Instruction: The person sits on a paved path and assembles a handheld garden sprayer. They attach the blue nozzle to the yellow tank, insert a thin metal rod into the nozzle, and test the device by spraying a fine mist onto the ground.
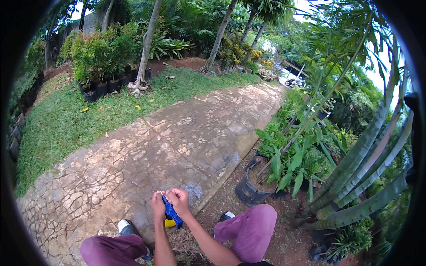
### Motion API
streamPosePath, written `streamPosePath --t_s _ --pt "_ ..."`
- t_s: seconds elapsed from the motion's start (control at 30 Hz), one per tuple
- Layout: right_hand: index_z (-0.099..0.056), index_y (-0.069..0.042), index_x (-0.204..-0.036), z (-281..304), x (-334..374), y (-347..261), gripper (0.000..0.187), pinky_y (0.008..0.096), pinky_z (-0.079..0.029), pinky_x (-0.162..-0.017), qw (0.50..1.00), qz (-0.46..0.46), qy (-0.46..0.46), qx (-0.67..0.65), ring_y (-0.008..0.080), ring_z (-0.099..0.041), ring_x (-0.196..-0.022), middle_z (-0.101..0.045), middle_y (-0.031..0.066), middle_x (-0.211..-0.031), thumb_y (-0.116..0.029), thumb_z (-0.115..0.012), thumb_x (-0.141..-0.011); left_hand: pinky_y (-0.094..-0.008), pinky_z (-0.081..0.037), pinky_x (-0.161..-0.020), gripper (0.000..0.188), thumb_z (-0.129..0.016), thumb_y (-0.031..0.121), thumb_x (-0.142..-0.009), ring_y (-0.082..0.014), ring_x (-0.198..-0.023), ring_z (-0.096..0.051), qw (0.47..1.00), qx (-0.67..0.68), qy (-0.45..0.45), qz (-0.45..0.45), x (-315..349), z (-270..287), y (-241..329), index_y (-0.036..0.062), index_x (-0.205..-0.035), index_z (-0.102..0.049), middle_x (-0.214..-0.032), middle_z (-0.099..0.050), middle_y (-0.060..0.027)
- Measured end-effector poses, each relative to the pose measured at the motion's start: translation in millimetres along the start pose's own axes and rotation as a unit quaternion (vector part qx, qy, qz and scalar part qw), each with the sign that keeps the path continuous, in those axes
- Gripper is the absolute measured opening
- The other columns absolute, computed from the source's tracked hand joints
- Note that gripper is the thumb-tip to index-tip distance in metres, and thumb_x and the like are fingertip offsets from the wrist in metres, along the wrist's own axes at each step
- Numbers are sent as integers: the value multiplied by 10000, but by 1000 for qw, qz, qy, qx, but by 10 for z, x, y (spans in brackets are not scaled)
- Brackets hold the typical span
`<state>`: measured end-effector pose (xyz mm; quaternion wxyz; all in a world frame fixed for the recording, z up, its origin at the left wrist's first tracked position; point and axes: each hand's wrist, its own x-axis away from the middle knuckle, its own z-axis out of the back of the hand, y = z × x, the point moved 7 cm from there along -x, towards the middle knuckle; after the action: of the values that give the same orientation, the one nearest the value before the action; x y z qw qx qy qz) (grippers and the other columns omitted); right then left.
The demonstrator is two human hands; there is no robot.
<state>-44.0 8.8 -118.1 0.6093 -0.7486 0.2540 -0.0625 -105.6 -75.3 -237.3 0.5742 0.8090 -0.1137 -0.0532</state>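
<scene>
My left hand (158,206) and my right hand (178,200) meet low in the middle of the view, between my knees. Both have their fingers closed at the upper end of a blue object (170,210), which hangs between them. A rounded yellow part (169,223) shows at its lower end. Its exact kind is not clear, as my fingers cover its top. Something small and pale shows at my fingertips, too small to name.
A cracked stone path (191,133) runs away ahead, with grass (62,128) on its left. Potted shrubs (102,86) stand by a tree trunk (148,44). To the right are a black planter bag (253,188) and a large fan-shaped plant (355,177). A motorcycle (293,82) is parked far off.
</scene>
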Motion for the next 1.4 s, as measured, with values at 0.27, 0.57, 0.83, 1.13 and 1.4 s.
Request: streamPosePath --t_s 0.27,0.57,0.83,1.13,1.4 --pt "-561 -65 -681 774 887 778 332 221 -365 -558 956 -143 223 125 57 -461 -591 -513 -9 -615 -303 -580 -912 -248 -443 -492 304 -403 304 -997 -118 -521 -537 993 52 -37 100 -4 -163 -213 37 -953 -543 -646 -555 -44" --pt "-608 -16 -674 359 1090 1223 527 271 -423 -610 968 -236 30 74 113 -521 -585 -566 27 -601 -464 -499 -928 -245 -441 -503 301 -422 300 -985 -117 -538 -529 994 57 0 89 -48 53 -69 45 -920 -566 -644 -555 -43" --pt "-540 -27 -602 338 1118 1263 508 240 -347 -483 973 -220 41 62 76 -453 -499 -493 -1 -536 -420 -518 -923 -243 -447 -504 291 -453 286 -978 -117 -536 -533 989 100 31 107 -43 160 -166 34 -891 -570 -645 -570 -49" --pt "-524 -35 -597 435 1221 1257 498 260 -340 -460 974 -204 34 94 94 -449 -477 -485 12 -524 -422 -508 -909 -239 -452 -493 220 -475 234 -970 -123 -512 -545 995 81 48 39 163 146 -49 33 -903 -535 -659 -588 -74" --pt "-540 -30 -615 395 1189 1288 493 267 -360 -466 982 -172 22 75 104 -476 -484 -513 25 -545 -420 -495 -913 -231 -443 -499 215 -490 232 -967 -116 -518 -552 999 45 24 -5 142 86 136 22 -937 -523 -707 -621 -92"
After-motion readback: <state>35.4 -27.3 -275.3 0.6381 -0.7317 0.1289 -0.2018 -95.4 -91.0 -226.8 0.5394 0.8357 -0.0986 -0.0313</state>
